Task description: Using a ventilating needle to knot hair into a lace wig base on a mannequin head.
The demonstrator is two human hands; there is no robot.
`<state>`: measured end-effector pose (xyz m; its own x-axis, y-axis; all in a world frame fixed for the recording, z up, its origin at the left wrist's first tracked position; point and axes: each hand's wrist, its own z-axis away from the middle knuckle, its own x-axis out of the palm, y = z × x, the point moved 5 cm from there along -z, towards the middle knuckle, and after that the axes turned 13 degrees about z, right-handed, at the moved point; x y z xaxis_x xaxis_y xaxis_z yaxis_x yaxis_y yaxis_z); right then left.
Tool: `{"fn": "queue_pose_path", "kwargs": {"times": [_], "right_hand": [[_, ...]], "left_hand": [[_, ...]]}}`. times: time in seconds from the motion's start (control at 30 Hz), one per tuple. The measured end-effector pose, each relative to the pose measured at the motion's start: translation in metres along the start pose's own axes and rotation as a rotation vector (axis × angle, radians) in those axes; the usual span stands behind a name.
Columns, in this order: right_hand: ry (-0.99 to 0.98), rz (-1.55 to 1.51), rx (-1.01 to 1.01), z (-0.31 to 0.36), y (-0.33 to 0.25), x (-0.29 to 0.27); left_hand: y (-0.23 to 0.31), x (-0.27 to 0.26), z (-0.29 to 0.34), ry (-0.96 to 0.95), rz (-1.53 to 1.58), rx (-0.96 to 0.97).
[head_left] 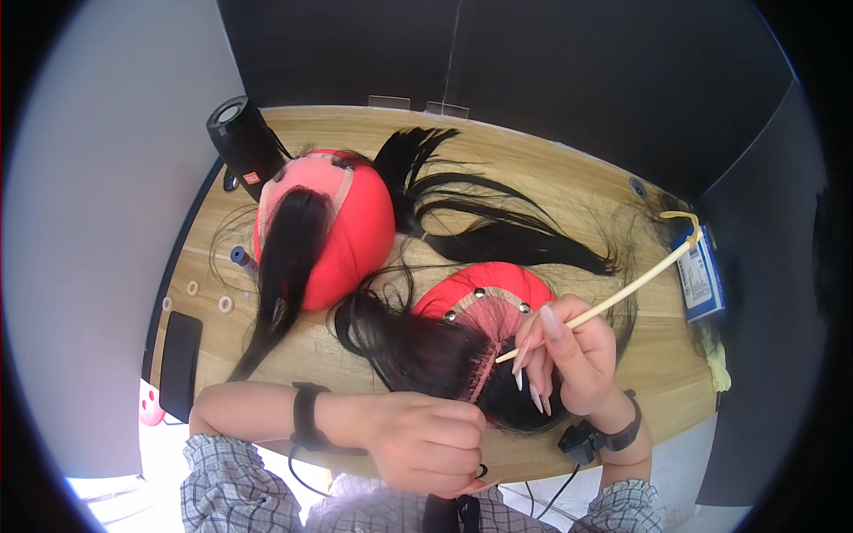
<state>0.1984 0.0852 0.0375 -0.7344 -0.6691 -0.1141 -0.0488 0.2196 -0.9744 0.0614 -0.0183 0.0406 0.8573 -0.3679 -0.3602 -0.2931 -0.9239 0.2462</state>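
Note:
A wig cap with long dark hair [400, 346] covers a red head form [444, 289] in front of me, with several round-headed pins along the cap's edge. Pink mesh shows in a parting down its middle. Between its fingertips my right hand [573, 355] pinches a long, thin pale wooden stick [631, 286]. The stick's lower tip is at the parting; a yellow loop hangs at its upper end. My left hand [426, 442] is closed in a fist at the near side of the hair, and what lies inside it is hidden.
A second red head form [364, 226] bears a partly haired cap. Loose dark hair [506, 244] lies behind. A black cylindrical speaker [244, 147], a dark flat phone-like slab [180, 362], small rings [226, 305] and a blue-white box [700, 280] stand around. Dark panels [569, 80] enclose the table.

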Motion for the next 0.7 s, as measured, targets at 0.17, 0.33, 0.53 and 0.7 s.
{"fn": "queue_pose_path", "kwargs": {"times": [0.17, 0.33, 0.53, 0.7], "right_hand": [[-0.001, 0.042, 0.01, 0.0001, -0.0008, 0.0003], [0.039, -0.002, 0.014, -0.0011, -0.0001, -0.0013], [0.072, -0.043, -0.037, -0.005, 0.0004, -0.0014], [0.109, -0.098, -0.01, -0.003, 0.0041, -0.0032]], "left_hand": [[0.0002, -0.0003, 0.0002, -0.003, 0.002, -0.002], [-0.0001, -0.0001, 0.0012, 0.004, -0.013, -0.017], [-0.0017, 0.0011, -0.0027, 0.071, -0.024, -0.02], [-0.0031, 0.0009, -0.0021, 0.073, -0.035, -0.027]]}}
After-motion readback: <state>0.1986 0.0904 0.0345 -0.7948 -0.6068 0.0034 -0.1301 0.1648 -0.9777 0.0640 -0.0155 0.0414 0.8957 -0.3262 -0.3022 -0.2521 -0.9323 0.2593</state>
